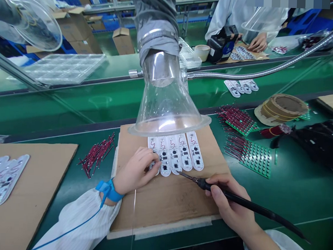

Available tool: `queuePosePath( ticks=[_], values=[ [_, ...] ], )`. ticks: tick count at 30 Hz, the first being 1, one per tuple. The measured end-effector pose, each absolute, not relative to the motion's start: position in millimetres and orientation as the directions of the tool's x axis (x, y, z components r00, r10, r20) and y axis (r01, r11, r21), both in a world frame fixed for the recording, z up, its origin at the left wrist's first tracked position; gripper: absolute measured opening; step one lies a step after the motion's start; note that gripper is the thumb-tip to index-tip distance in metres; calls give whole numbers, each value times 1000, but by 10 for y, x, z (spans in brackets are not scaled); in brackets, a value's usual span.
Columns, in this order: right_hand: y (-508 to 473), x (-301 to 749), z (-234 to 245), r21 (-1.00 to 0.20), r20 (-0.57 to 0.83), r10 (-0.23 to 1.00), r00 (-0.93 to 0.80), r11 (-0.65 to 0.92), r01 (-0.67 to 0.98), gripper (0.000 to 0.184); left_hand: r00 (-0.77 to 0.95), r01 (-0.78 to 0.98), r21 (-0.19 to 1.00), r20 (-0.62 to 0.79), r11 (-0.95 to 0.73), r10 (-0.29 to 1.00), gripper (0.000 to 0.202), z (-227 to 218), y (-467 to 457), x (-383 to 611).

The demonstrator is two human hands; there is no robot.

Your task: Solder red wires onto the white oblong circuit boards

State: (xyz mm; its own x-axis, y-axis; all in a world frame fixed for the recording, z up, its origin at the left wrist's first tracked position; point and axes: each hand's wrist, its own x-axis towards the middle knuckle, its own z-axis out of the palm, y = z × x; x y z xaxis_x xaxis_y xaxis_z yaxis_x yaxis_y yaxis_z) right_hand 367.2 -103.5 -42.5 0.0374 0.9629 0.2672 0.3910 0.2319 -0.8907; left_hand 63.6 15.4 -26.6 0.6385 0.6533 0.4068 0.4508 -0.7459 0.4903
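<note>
The curled left hand covers part of the leftmost of five white circuit boards, whose tips sit behind a clear hood; the right hand grips a soldering iron.

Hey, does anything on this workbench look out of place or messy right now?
One thing stands out: a loose tangle of red pins lies straight on the green bench, between two cardboard sheets. Similar pins to the right sit in orderly rows in a green perforated board.
</note>
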Motion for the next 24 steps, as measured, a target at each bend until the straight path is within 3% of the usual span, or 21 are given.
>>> queuePosePath(
  ticks=[13, 19, 24],
  values=[
    [-1020, 3667, -363, -894, 268, 963, 23, 239, 380, 12, 650, 455, 489, 389, -744, 653, 12, -240, 149, 616],
    [-1002, 3515, -298, -940, 257, 957, 137, 214, 266, 14, 602, 444, 594, 357, -671, 714, 13, -210, 127, 441],
    [-1017, 3422, -364, -923, 230, 971, 65, 197, 331, 12, 627, 437, 590, 342, -679, 700, 11, -223, 129, 403]
  ],
)
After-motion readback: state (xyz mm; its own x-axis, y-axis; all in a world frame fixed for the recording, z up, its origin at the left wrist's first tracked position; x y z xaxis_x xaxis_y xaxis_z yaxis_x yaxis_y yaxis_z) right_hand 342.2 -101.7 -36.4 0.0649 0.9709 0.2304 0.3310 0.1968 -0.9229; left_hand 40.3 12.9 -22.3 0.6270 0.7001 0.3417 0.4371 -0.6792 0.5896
